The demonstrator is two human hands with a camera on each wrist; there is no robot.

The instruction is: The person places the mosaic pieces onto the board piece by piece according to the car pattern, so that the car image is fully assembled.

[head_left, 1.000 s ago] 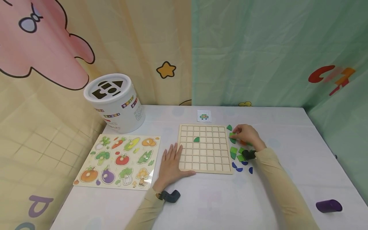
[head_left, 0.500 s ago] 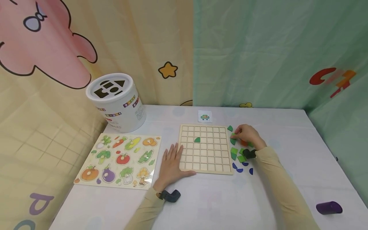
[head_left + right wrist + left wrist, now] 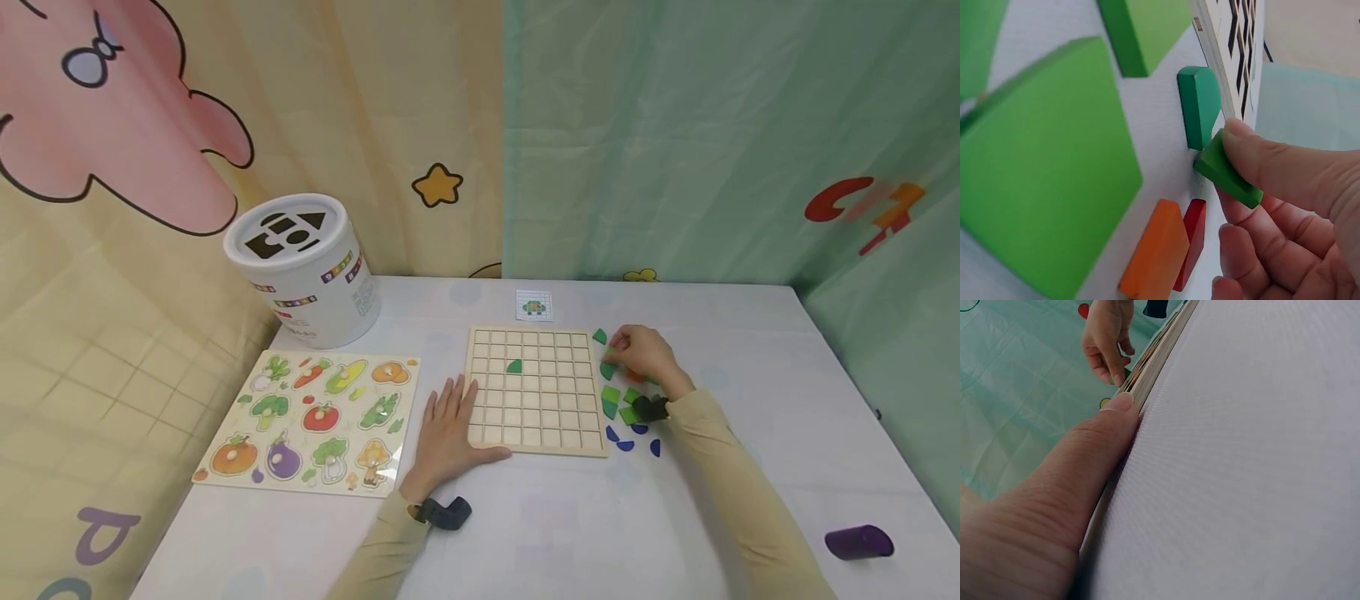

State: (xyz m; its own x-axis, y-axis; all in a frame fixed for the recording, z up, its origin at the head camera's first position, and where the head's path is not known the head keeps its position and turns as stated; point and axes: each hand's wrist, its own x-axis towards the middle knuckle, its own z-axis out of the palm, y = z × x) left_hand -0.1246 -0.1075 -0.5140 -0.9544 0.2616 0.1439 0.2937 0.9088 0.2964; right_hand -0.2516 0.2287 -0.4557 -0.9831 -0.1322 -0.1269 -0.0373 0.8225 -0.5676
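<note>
My right hand [image 3: 647,357] pinches a green block [image 3: 1229,174] between thumb and fingers, just off the right side of the wooden grid board [image 3: 542,410]. Beside that block, a dark green quarter-round piece [image 3: 1199,107] rests on the table near the board's edge. One more dark green quarter-round piece [image 3: 514,367] lies in a cell in the upper part of the grid. At the board's lower left corner my left hand [image 3: 444,437] rests with fingers spread and straight, its thumb [image 3: 1094,440] along the near edge.
Right of the board lie light green squares [image 3: 628,415], an orange piece [image 3: 1157,250], a red piece [image 3: 1192,244] and several blue half-rounds [image 3: 625,446]. A pattern card [image 3: 534,306] sits behind it. Leftward are a vegetable puzzle [image 3: 307,425] and a white bucket [image 3: 307,283]; a purple cylinder [image 3: 858,542] lies far right.
</note>
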